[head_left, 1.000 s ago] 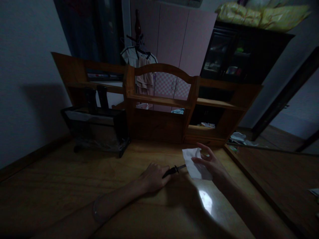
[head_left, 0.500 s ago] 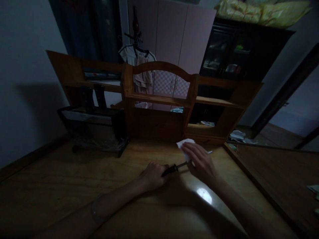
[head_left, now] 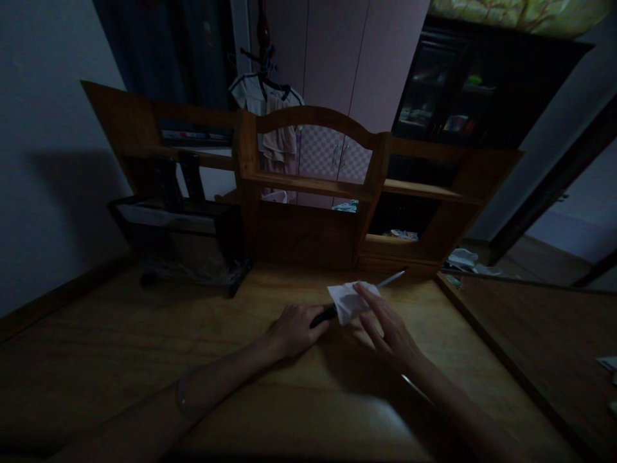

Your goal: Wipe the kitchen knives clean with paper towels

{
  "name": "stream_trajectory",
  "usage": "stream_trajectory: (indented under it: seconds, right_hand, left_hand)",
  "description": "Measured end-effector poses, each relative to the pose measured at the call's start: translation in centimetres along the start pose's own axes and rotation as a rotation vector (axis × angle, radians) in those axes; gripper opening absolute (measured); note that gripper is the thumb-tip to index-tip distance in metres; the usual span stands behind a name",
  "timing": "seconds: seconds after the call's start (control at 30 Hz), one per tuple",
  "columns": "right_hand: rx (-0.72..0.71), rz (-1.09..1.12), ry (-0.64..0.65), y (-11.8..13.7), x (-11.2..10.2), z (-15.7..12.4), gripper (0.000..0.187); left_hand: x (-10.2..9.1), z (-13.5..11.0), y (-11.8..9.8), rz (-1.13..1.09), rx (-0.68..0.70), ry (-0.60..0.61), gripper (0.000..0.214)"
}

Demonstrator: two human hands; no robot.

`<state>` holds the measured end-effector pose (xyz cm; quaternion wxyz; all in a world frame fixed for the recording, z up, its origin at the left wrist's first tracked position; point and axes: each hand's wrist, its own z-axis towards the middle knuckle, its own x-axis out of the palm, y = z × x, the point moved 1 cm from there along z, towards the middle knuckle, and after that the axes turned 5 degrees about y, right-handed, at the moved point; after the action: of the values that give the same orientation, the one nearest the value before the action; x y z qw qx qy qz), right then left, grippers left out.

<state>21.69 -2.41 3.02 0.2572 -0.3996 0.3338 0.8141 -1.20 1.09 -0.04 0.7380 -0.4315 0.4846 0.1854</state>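
My left hand [head_left: 297,329] is closed around the black handle of a slim metal tool [head_left: 391,278]. The long thin shaft points up and to the right; I cannot tell whether it is a rod or a narrow blade. A white tissue [head_left: 349,301] lies over the shaft, hiding its middle and the front of the handle. My right hand [head_left: 393,331] reaches in from the right, its fingers stretched and apart. One fingertip touches the top of the tissue, while the thumb side stays clear below it.
On the left of the wooden tabletop [head_left: 193,341] stands a black knife block [head_left: 226,235] with two black handles upright. A wooden shelf unit [head_left: 308,238] borders the back. A raised wooden edge [head_left: 482,334] runs along the right.
The tissue has slid down the shaft toward the handle and spread wider, baring more of the tip. My right hand has loosened, its fingers now apart. The left hand keeps its grip.
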Motion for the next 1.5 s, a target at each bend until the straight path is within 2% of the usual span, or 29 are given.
stream_trajectory:
  seconds: [0.1, 0.2, 0.27, 0.37, 0.43, 0.53, 0.6, 0.67, 0.73, 0.83, 0.9, 0.97, 1.17, 1.33, 1.5]
  right_hand:
    - [0.057, -0.011, -0.209, -0.3, -0.8, 0.1, 0.058]
    - [0.037, -0.076, -0.295, -0.4, -1.6, 0.6, 0.058]
    - [-0.028, -0.14, -0.226, -0.3, -1.8, 1.1, 0.059]
    - [-0.177, -0.26, 0.005, -0.4, -1.5, 1.5, 0.064]
    - [-0.238, -0.309, 0.087, -0.7, -1.1, 1.5, 0.067]
    - [-0.272, -0.293, 0.066, -0.8, -0.7, 1.0, 0.055]
    - [-0.268, -0.198, 0.004, -0.2, -0.7, 0.6, 0.047]
    - [-0.149, -0.012, -0.095, 1.1, -1.1, 0.3, 0.031]
    - [0.119, 0.237, -0.171, 2.3, -1.6, 0.2, 0.019]
    - [0.47, 0.584, -0.16, 3.3, -2.0, 0.5, 0.033]
    - [0.577, 0.696, -0.144, 3.0, -2.0, 0.8, 0.036]
    - [0.614, 0.705, -0.148, 2.2, -1.8, 1.0, 0.037]
    - [0.576, 0.571, -0.179, 0.2, -1.7, 2.1, 0.036]
    - [0.453, 0.389, -0.158, -0.5, -1.8, 3.1, 0.036]
    - [0.316, 0.205, -0.196, -0.5, -0.9, 2.7, 0.029]
  left_hand:
    - [-0.2, 0.0, 0.3, 0.03, -0.013, -0.035, 0.03]
    - [-0.1, 0.0, 0.4, 0.075, -0.019, -0.074, 0.031]
    - [0.1, 0.0, 0.4, 0.124, -0.003, -0.105, 0.032]
    - [0.5, -0.1, 0.4, 0.192, 0.032, -0.144, 0.033]
    - [0.6, -0.2, 0.4, 0.218, 0.055, -0.16, 0.032]
    - [0.7, -0.2, 0.4, 0.25, 0.101, -0.157, 0.03]
    - [0.6, -0.2, 0.3, 0.258, 0.122, -0.141, 0.029]
    - [0.5, -0.2, 0.1, 0.244, 0.117, -0.128, 0.032]
    - [0.4, -0.2, 0.0, 0.222, 0.085, -0.115, 0.034]
    - [0.1, -0.1, -0.1, 0.182, 0.027, -0.084, 0.032]
    - [-0.1, 0.0, -0.1, 0.139, -0.001, -0.07, 0.035]
    - [-0.3, 0.1, -0.1, 0.105, -0.024, -0.067, 0.042]
    - [-0.4, -0.1, -0.2, 0.096, 0.015, -0.027, 0.04]
    - [-0.1, -0.3, -0.5, 0.194, 0.021, -0.036, 0.034]
    - [0.1, -0.3, -0.4, 0.193, 0.027, -0.059, 0.034]
